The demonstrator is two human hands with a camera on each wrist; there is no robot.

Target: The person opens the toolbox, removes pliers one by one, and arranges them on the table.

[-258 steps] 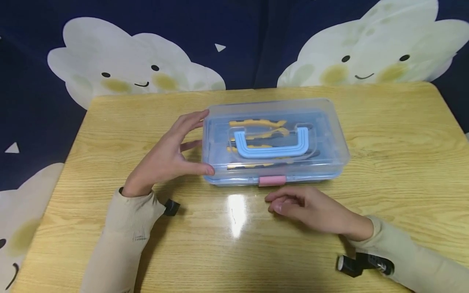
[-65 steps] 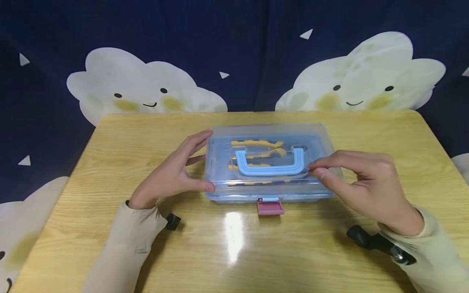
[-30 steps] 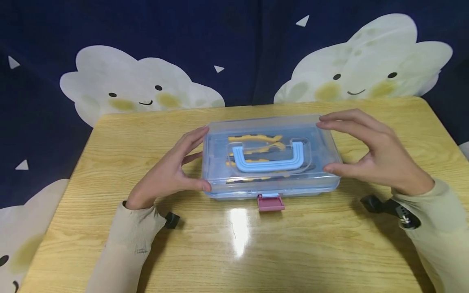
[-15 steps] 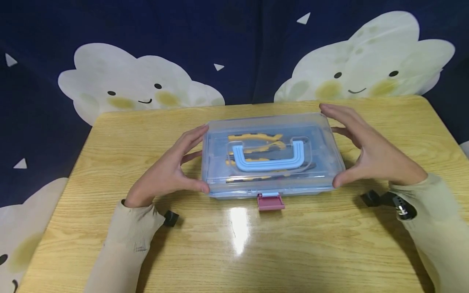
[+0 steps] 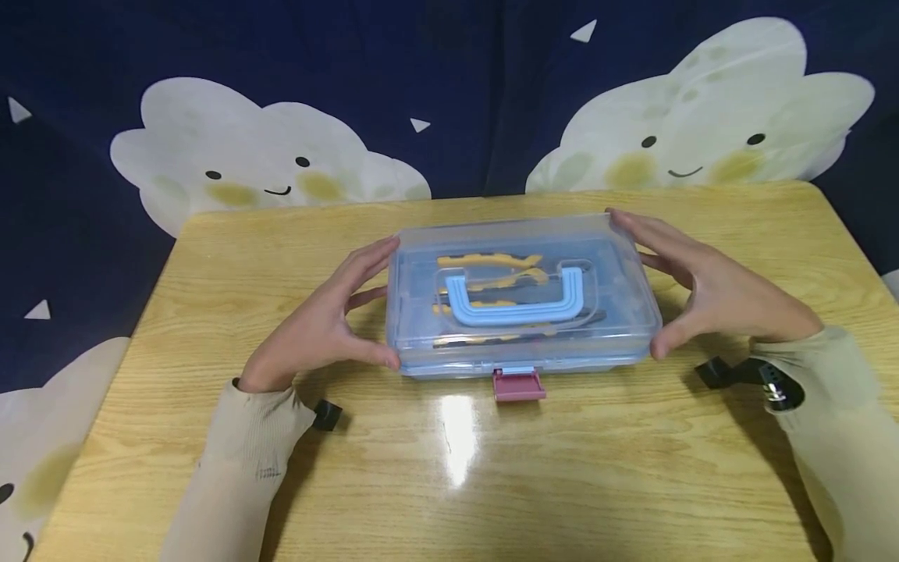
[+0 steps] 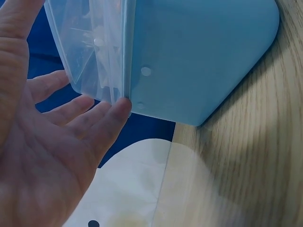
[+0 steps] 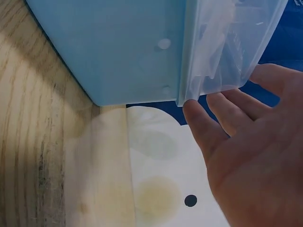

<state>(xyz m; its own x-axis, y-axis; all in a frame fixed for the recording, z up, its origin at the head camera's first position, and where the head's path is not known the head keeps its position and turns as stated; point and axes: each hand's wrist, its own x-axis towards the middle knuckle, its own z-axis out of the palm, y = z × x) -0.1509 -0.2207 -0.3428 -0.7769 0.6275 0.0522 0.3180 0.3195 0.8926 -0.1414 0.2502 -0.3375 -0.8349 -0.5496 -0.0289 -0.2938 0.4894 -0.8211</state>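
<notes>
A blue plastic toolbox (image 5: 628,273) with a see-through lid (image 5: 414,343) sits on the table in the head view. My left hand (image 5: 316,336) grips its left end, thumb at the front corner and fingers at the back. At the right end my right hand (image 5: 716,297) holds it in the same way. Both wrist views show fingertips under the rim of the lid, above the blue base (image 6: 203,56). The pink latch (image 5: 518,385) at the front hangs flipped down. A light blue handle (image 5: 516,314) lies flat on top. Yellow-and-black tools (image 5: 489,260) show through the lid.
The wooden table (image 5: 449,515) reaches from the front to a dark blue curtain (image 5: 485,94) with cloud faces behind it. Each wrist carries a small black camera, such as the one (image 5: 326,416) by the left sleeve.
The pink latch was closed at first and now hangs down. My right hand has gone from the front, past the handle, to the toolbox's right end. The left hand has stayed at the left end.
</notes>
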